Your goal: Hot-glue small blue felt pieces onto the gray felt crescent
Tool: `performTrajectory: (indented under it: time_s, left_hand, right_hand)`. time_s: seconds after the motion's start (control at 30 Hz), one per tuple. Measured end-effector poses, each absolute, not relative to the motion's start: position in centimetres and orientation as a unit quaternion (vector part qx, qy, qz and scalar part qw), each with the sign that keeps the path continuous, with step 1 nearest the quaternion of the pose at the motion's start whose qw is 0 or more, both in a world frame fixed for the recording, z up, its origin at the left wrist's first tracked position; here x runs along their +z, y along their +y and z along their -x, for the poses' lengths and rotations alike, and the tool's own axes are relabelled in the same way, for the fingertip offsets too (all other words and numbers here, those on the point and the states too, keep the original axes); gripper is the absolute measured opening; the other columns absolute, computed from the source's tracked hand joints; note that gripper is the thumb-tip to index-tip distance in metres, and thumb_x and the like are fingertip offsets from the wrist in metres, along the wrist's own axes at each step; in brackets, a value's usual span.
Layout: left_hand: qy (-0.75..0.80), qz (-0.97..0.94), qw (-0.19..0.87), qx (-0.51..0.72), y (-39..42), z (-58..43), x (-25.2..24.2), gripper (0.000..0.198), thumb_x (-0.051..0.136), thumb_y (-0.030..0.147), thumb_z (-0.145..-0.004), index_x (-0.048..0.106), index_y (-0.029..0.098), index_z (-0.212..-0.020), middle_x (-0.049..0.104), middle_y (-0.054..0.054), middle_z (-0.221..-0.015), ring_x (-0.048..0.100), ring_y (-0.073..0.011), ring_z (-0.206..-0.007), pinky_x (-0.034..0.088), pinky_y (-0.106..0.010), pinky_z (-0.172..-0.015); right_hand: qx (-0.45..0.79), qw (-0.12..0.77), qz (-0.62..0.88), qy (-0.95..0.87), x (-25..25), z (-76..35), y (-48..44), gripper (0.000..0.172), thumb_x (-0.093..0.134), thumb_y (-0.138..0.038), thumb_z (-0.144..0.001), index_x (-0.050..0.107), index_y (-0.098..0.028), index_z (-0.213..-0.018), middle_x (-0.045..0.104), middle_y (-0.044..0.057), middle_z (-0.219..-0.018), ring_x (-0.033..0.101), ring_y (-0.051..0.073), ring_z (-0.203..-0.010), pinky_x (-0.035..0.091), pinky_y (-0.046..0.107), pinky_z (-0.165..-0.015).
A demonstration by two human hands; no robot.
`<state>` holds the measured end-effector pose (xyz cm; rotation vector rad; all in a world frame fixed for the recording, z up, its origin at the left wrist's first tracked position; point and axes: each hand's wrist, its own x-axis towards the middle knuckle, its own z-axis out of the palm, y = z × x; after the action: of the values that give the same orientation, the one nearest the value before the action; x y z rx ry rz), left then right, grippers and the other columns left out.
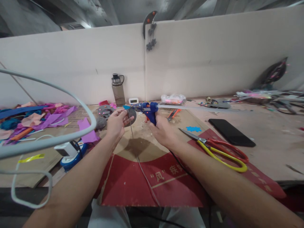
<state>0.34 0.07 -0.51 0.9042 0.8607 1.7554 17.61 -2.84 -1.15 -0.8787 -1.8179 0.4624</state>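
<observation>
My right hand (161,128) is wrapped round the handle of a blue hot glue gun (150,110), whose nozzle points left. A long clear glue stick (201,109) juts out of its back end. My left hand (117,122) pinches a grey round felt piece (132,117) with a small blue piece (126,107) at its upper edge. The nozzle is close to the felt piece; whether they touch I cannot tell. From the felt a thin grey cord (144,177) hangs down over the red and brown board (133,196).
Scissors (209,145), a blue felt flower (194,129) and a phone (231,132) lie to the right. A bottle (118,90) stands at the back. Coloured felt scraps (35,118) and a power strip (73,155) are left. A white cable (80,107) loops across the near left.
</observation>
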Motion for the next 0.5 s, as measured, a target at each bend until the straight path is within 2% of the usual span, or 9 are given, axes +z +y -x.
performTrajectory:
  time_s: [0.3, 0.5]
  left_hand:
    - [0.351, -0.378, 0.472, 0.715, -0.02, -0.30, -0.50, 0.009, 0.066, 0.012, -0.069, 0.058, 0.014, -0.070, 0.059, 0.004, -0.058, 0.053, -0.0047, -0.046, 0.058, -0.031, -0.069]
    - [0.352, -0.379, 0.471, 0.715, 0.10, -0.21, -0.57, 0.009, 0.067, 0.013, -0.068, 0.058, 0.014, -0.070, 0.062, 0.002, -0.063, 0.058, -0.0075, -0.052, 0.058, -0.034, -0.070]
  right_hand:
    - [0.200, 0.507, 0.367, -0.753, -1.10, -17.50, -2.96, 0.022, 0.042, -0.007, -0.073, 0.044, -0.021, -0.090, 0.056, 0.003, -0.081, 0.051, 0.017, -0.070, 0.042, 0.032, -0.067]
    - [0.198, 0.509, 0.372, -0.750, -1.11, -17.64, -3.00, 0.020, 0.042, -0.007, -0.074, 0.044, -0.021, -0.089, 0.056, 0.003, -0.081, 0.051, 0.017, -0.071, 0.042, 0.032, -0.068]
